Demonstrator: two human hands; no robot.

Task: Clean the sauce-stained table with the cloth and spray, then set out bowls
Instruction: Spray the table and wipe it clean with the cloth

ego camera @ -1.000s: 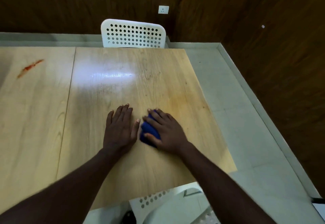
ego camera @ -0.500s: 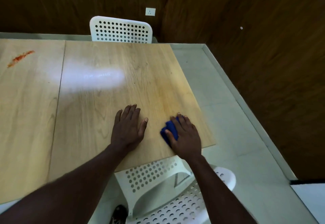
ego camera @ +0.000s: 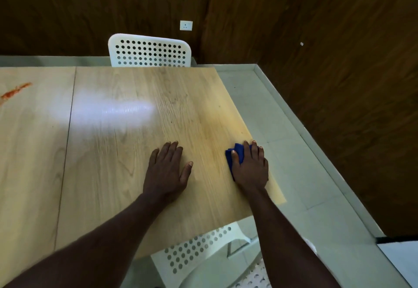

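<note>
Pressing cloth [ego camera: 235,155] flat under my right grip [ego camera: 250,170] at surface [ego camera: 124,174] edge; left grip [ego camera: 167,170] flat, empty; sauce stain [ego camera: 15,90] far left, beyond left grip, slanted.

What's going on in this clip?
A person is wiping a wooden table. The right hand presses a blue cloth flat near the table's right edge, while the left hand rests flat on the wood beside it. A red sauce smear at the far left is not yet wiped. No spray bottle or bowls are in view.
</note>
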